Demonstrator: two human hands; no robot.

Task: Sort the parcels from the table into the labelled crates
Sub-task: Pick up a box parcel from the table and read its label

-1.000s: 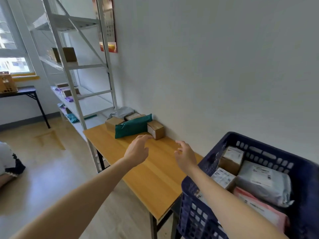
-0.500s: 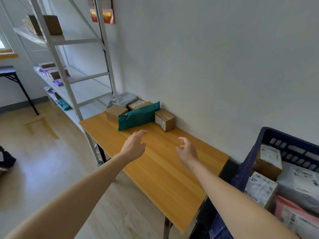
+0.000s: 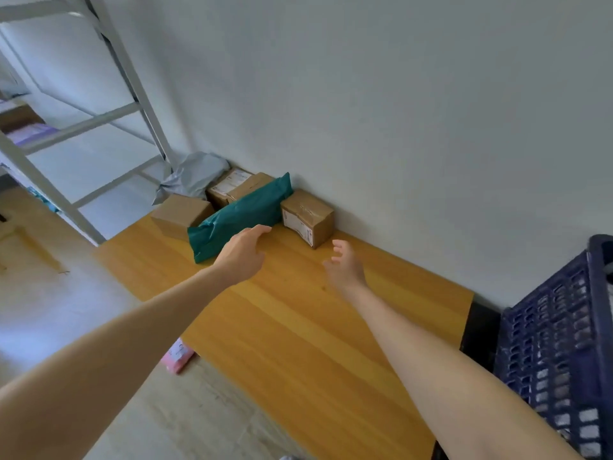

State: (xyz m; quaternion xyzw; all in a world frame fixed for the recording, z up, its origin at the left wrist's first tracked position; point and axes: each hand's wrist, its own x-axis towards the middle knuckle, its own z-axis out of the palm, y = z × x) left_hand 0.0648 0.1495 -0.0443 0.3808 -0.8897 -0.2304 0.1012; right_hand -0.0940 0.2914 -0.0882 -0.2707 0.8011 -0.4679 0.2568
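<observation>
Fingers [image 3: 262, 229] spread, the left hand [image 3: 243, 257] is hovering just beside a glossy, crinkled teal mailer bag [image 3: 238, 216]; the empty right hand [image 3: 345, 265], loosely curled, is hovering near a blocky taped cardboard box [image 3: 307, 216]. Both parcels are sitting on the smooth wooden table [image 3: 298, 330].

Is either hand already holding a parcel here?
No: the left hand and right hand are both open and empty, extended toward the green mailer and taped brown box.

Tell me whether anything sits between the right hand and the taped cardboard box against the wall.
Nothing visible does. Only bare table shows between the right hand and the taped cardboard box; the green mailer sits left of the box.
</observation>
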